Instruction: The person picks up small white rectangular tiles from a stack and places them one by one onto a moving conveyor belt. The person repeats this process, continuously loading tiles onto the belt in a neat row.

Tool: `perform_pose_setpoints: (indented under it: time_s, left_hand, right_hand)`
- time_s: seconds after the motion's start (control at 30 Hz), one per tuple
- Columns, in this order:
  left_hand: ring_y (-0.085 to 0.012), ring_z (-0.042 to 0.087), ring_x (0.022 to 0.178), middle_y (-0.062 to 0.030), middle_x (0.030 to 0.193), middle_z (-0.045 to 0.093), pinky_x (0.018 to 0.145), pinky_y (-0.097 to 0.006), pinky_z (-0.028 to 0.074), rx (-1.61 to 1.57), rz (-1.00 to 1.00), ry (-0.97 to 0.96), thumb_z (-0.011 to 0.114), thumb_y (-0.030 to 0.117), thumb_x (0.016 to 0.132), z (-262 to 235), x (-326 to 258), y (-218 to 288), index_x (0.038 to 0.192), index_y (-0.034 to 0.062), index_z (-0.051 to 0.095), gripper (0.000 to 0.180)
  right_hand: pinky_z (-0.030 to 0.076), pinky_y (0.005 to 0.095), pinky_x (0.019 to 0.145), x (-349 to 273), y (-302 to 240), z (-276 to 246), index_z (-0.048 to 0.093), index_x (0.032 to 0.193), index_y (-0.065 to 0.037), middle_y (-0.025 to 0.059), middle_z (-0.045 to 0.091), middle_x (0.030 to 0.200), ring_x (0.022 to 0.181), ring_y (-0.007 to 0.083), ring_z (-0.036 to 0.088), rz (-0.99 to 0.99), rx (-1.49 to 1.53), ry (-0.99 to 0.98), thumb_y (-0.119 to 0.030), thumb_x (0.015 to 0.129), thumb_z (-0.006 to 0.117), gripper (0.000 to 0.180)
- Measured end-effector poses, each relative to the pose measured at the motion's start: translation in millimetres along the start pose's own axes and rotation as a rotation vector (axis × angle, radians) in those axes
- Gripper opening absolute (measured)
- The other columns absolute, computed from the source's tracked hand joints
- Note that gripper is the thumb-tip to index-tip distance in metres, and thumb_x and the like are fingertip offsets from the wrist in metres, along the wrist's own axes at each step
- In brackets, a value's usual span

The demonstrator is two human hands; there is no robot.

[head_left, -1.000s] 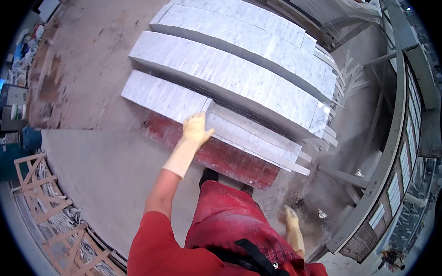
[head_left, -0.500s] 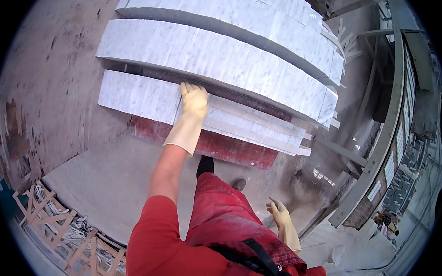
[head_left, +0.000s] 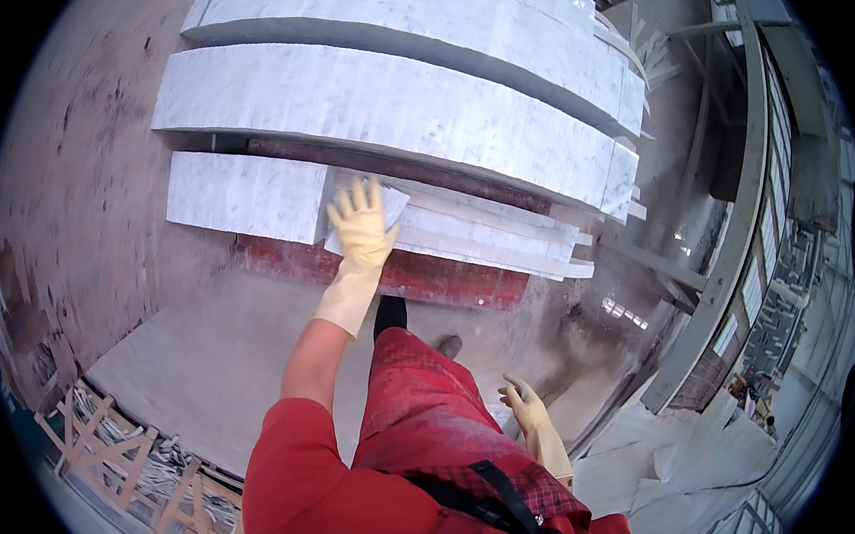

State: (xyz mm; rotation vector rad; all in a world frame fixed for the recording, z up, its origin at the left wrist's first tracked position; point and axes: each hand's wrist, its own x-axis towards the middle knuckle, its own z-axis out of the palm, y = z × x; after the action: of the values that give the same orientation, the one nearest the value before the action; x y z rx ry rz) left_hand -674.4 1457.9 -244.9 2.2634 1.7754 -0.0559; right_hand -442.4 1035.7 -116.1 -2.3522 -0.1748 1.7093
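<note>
Hands (head_left: 360, 236): left over white slab (head_left: 395, 207), long axis slanting away rightward

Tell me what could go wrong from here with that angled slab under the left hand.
The angled white slab might slip or tip: the gloved left hand lies spread on or over it, with no fingers visibly wrapped around it.
If it leans further, there may be little backup, since the right hand hangs away from it.
A falling piece could strike the feet: a shoe shows close to the red support.
</note>
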Motion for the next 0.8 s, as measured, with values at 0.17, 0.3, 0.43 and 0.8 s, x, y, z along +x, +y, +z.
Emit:
perform_pose_setpoints:
  time_s: [0.17, 0.3, 0.43, 0.8]
  left_hand:
    - [-0.0432, 0.052, 0.139, -0.0179, 0.160, 0.046, 0.114, -0.062, 0.041, 0.077, -0.151, -0.090, 0.093, 0.049, 0.073, -1.4, -12.2, 2.6, 0.170, 0.0177, 0.027, 0.121]
    - [-0.0414, 0.063, 0.122, -0.0184, 0.151, 0.051, 0.104, -0.056, 0.050, -0.004, -0.172, -0.176, 0.096, 0.042, 0.069, 0.8, -3.6, -0.6, 0.170, 0.0171, 0.025, 0.126]
    - [-0.0417, 0.065, 0.122, -0.0201, 0.147, 0.055, 0.102, -0.053, 0.055, -0.013, -0.183, -0.184, 0.097, 0.036, 0.067, 0.1, -0.4, 2.6, 0.171, 0.0161, 0.023, 0.128]
    - [-0.0383, 0.059, 0.139, -0.0231, 0.161, 0.048, 0.111, -0.050, 0.055, -1.497, -0.563, -0.548, 0.090, 0.001, 0.073, 14.8, -105.1, 32.8, 0.170, 0.0021, 0.025, 0.117]
  right_hand:
    - [0.054, 0.0382, 0.108, -2.3, 22.7, 12.2, 0.050, 0.160, -0.006, 0.0214, 0.071, 0.137, 0.121, 0.0275, 0.070, 0.044, 0.004, -0.034, -0.031, 0.114, 0.053, 0.053]
    - [0.054, 0.0382, 0.108, -1.6, 44.1, 19.6, 0.049, 0.161, -0.006, 0.0202, 0.071, 0.137, 0.121, 0.0274, 0.070, 0.010, 0.066, -0.050, -0.032, 0.114, 0.052, 0.054]
    - [0.053, 0.0367, 0.107, -10.1, 59.2, 26.6, 0.054, 0.158, -0.007, 0.0189, 0.073, 0.134, 0.120, 0.0254, 0.071, -0.025, 0.132, -0.013, -0.034, 0.111, 0.056, 0.054]
    - [0.057, 0.0381, 0.105, -31.5, 50.1, 36.4, 0.051, 0.159, -0.007, 0.0180, 0.071, 0.137, 0.116, 0.0256, 0.072, -0.089, 0.787, -0.090, -0.032, 0.117, 0.049, 0.048]
